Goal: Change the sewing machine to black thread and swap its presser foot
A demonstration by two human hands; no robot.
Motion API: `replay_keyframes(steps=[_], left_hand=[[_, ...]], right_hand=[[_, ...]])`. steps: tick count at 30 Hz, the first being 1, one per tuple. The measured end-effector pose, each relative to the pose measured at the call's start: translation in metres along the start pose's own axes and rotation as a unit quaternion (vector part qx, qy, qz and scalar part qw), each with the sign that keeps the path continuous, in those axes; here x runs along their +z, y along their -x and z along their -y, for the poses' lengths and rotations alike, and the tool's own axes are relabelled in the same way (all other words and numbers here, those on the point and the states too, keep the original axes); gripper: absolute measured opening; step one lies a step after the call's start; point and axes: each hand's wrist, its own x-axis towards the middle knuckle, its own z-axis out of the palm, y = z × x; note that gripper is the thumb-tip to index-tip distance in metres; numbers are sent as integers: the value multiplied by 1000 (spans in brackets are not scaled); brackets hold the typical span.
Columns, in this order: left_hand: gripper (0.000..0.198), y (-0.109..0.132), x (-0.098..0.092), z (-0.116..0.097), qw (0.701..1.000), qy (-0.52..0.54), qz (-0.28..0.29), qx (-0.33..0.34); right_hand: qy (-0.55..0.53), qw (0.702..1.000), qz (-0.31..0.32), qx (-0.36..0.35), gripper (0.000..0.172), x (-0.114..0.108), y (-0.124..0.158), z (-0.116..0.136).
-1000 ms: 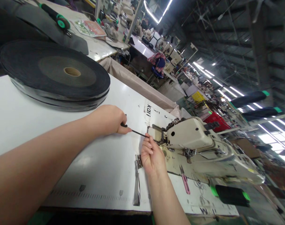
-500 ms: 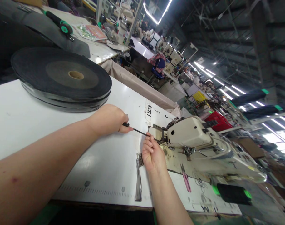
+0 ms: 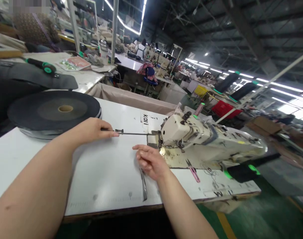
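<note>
Pinching a thin dark strip [image 3: 133, 133] at its near end, the left hand [image 3: 91, 130] holds it taut and low over the white table [image 3: 104, 172]. The strip's far end sits under the foot of the sewing machine [image 3: 188, 132]. The right hand [image 3: 151, 162] hovers just in front of the machine, fingers loose and spread, gripping nothing, right above a metal bar [image 3: 143, 187]. A black tape roll [image 3: 29, 113] lies behind the left hand, and pink snips [image 3: 194, 174] rest by the machine's base.
</note>
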Motion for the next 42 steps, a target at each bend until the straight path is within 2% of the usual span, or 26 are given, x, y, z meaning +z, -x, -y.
replay_keyframes(steps=[3, 6, 8, 9, 11, 12, 13, 15, 17, 19, 21, 25, 28, 31, 35, 40, 42], left_hand=[[48, 9, -6, -4, 999, 31, -17, -32], [44, 28, 3, -11, 992, 90, -70, -55], [44, 45, 17, -14, 983, 109, -121, -87], [43, 55, 25, -15, 978, 106, -147, -104], [42, 76, 41, -17, 967, 80, -190, -150], [41, 85, 48, -17, 963, 60, -198, -174], [40, 94, 55, -17, 960, 39, -197, -193], [39, 108, 66, -17, 958, 3, -183, -221], [40, 118, 74, -15, 955, -36, -182, -231], [42, 124, 81, -12, 947, -88, -212, -225], [43, 128, 87, -8, 936, -147, -244, -205], [48, 130, 92, 1, 920, -222, -255, -198], [53, 127, 94, 5, 909, -251, -255, -213], [56, 124, 94, 5, 899, -284, -253, -216], [54, 123, 92, -1, 882, -323, -265, -217], [63, 124, 94, -13, 870, -353, -271, -211], [65, 123, 96, -16, 867, -360, -275, -205]], right_hand=[[169, 984, -16, -48, 31, 6, 10, -8], [338, 932, -56, -121, 27, 14, 34, -18], [457, 869, -90, -166, 17, 17, 57, -26], [519, 828, -108, -181, 18, 18, 69, -29], [627, 743, -137, -189, 36, 15, 89, -37], [666, 710, -141, -181, 46, 13, 96, -40], [694, 685, -143, -172, 54, 11, 100, -44], [728, 652, -141, -161, 62, 7, 104, -50], [748, 628, -145, -162, 57, 5, 103, -55], [768, 600, -149, -167, 50, 2, 100, -59], [786, 576, -142, -171, 51, -1, 100, -61], [793, 558, -134, -203, 50, -12, 108, -61], [793, 546, -156, -219, 45, -23, 112, -58], [781, 556, -183, -220, 37, -28, 110, -54], [755, 592, -167, -228, 18, -20, 100, -53], [760, 592, -103, -249, 8, -2, 80, -60], [753, 593, -91, -268, 16, 3, 75, -59]])
